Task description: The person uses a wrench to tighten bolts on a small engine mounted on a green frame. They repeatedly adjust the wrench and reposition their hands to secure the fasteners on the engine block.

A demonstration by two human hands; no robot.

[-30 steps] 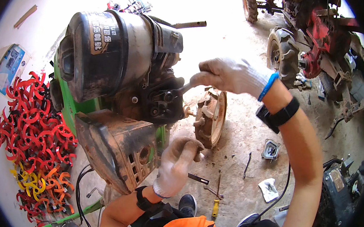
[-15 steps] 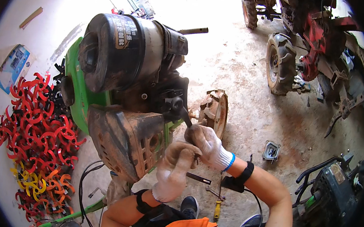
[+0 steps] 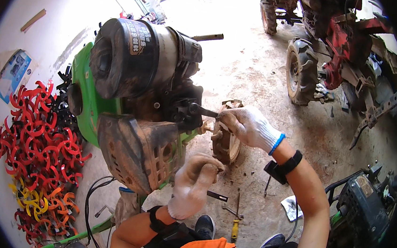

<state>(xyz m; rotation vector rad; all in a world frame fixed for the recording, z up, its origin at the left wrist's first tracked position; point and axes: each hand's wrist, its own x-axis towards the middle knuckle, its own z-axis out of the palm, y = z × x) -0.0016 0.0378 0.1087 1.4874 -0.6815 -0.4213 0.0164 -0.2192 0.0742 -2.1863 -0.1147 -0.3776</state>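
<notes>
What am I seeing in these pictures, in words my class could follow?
The pictures come from a wide camera worn on a person's head, looking down, so straight edges bend near the rim. There is no robot. The person's gloved right hand grips a dark tool whose far end meets an engine. The gloved left hand is curled closed; I cannot tell whether it holds anything. On the floor lie a yellow-handled tool, a metal strip and a white scrap.
</notes>
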